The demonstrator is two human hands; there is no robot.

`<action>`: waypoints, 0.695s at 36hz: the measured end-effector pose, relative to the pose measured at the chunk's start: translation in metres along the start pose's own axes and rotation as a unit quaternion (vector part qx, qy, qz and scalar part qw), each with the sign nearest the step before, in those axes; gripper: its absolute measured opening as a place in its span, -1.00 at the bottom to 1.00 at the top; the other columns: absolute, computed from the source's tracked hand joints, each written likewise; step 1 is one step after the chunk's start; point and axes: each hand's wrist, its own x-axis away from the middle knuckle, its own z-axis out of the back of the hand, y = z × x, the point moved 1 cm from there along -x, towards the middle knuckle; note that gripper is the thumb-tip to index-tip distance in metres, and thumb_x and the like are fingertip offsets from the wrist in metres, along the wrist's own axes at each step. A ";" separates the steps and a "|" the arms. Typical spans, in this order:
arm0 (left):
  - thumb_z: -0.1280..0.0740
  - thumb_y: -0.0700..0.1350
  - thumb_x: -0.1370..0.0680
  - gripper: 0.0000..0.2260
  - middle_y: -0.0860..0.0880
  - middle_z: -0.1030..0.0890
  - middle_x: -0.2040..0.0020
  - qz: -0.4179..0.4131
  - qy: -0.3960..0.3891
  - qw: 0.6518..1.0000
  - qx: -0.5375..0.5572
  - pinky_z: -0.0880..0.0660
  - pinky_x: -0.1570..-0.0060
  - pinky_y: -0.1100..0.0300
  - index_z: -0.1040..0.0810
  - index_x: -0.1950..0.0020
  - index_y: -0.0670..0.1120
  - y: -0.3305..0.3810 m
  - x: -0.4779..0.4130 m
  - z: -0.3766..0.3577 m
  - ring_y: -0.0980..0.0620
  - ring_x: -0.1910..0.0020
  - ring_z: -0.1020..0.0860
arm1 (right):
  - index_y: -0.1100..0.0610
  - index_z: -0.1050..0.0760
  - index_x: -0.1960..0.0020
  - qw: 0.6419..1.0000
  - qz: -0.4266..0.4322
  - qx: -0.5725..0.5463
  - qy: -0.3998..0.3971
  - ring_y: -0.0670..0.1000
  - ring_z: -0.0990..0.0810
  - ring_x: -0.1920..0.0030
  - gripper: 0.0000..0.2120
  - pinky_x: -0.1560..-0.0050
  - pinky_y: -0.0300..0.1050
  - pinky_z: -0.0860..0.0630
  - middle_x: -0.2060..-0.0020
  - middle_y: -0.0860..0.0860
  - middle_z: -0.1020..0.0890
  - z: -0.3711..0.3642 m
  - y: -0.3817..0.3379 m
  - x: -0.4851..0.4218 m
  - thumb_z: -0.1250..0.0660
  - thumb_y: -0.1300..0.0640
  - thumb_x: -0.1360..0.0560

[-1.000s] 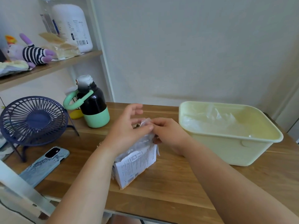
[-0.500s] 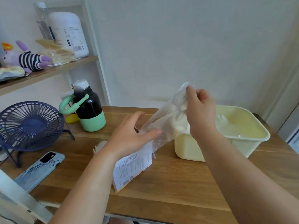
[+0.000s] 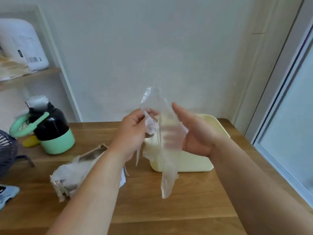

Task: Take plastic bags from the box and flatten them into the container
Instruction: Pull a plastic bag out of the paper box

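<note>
Bag (image 3: 166, 180) held in the air just in front of the container (image 3: 191, 165). Its long axis is close to upright: one end rises above both hands, and the other hangs past the container's near wall toward the worktop (image 3: 152, 209).

Left hand (image 3: 133, 133) pinches a crumpled fold of the film near its upper end, fingers curled. Right hand (image 3: 196, 134) is spread, palm toward the left hand and thumb up. Its fingers (image 3: 170, 132) lie straight behind the film and show through it as pink bands.

The container stands directly behind and below the hands, and the right hand is the nearer to it. Its inside is mostly hidden by them. The bag looks narrow and gathered rather than flat. The coming move probably requires turning the long axis from upright to level and spreading the film while lowering it away from the person into the container.

The worktop is wooden. Left of the container and nearer the person, the box (image 3: 91, 154) lies on its side, torn open, with more film bunched at its mouth. Farther left stand a bottle (image 3: 50, 131) and a fan (image 3: 6, 150), with a phone (image 3: 6, 192) at the frame's edge. A shelf (image 3: 33, 73) carrying a jug (image 3: 22, 46) hangs high to the left. A pale wall (image 3: 152, 48) rises behind the container, and a window frame (image 3: 279, 82) lies to its right.
</note>
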 end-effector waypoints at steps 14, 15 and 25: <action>-0.29 -0.03 -0.56 -0.54 -0.08 -0.44 -0.33 -0.071 0.356 0.887 -0.285 -0.33 -0.23 0.01 -0.32 -0.43 -0.09 0.024 -0.020 0.018 -0.10 -0.30 -0.41 | -0.06 -0.33 -0.36 0.928 0.164 0.123 0.310 -0.09 -0.42 0.52 -0.49 0.32 -0.20 -0.52 0.40 -0.04 -0.44 0.045 -0.014 -0.007 -0.19 0.38 -0.52; -0.28 -0.03 -0.56 -0.58 -0.06 -0.45 -0.29 -0.138 0.343 0.884 -0.288 -0.34 -0.20 0.04 -0.36 -0.41 -0.09 0.029 -0.014 0.011 -0.08 -0.27 -0.43 | -0.09 -0.33 -0.36 0.923 0.153 0.136 0.326 -0.11 -0.45 0.54 -0.51 0.29 -0.19 -0.56 0.37 -0.03 -0.44 0.048 -0.012 -0.008 -0.16 0.35 -0.54; -0.20 0.16 -0.60 -0.59 0.09 -0.37 -0.47 0.064 -0.280 0.816 -0.501 -0.34 -0.26 0.18 -0.40 -0.44 0.14 -0.009 -0.044 -0.054 0.07 -0.33 -0.43 | -0.06 -0.39 -0.35 0.879 0.035 0.336 0.337 -0.07 -0.46 0.33 -0.52 0.43 -0.28 -0.42 0.05 0.07 -0.47 0.085 0.001 -0.019 -0.12 0.34 -0.53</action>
